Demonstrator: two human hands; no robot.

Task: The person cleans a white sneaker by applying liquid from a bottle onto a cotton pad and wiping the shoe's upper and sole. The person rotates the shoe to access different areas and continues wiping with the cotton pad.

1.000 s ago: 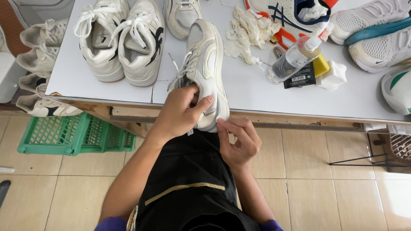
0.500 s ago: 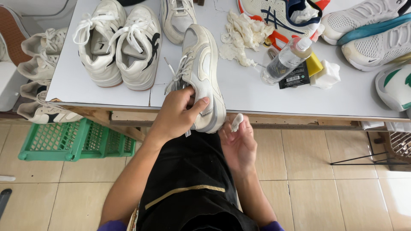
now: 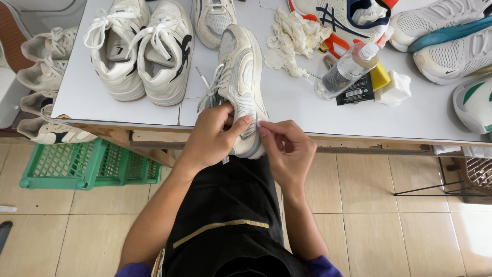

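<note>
Sneaker [image 3: 241, 87] | left hand [image 3: 212, 136] grips heel | right hand [image 3: 287, 151] touching | black label [image 3: 355, 93] nearby

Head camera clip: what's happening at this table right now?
A person seated at a white table grips the heel of a pale sneaker with the left hand. The right hand pinches at the shoe's heel edge. A clear bottle, crumpled cloth and more sneakers lie around.

white table [image 3: 302, 110] | sneakers [image 3: 138, 51], crumpled rag [image 3: 294, 38], spray bottle [image 3: 346, 72], sponge [image 3: 394, 88]
</note>
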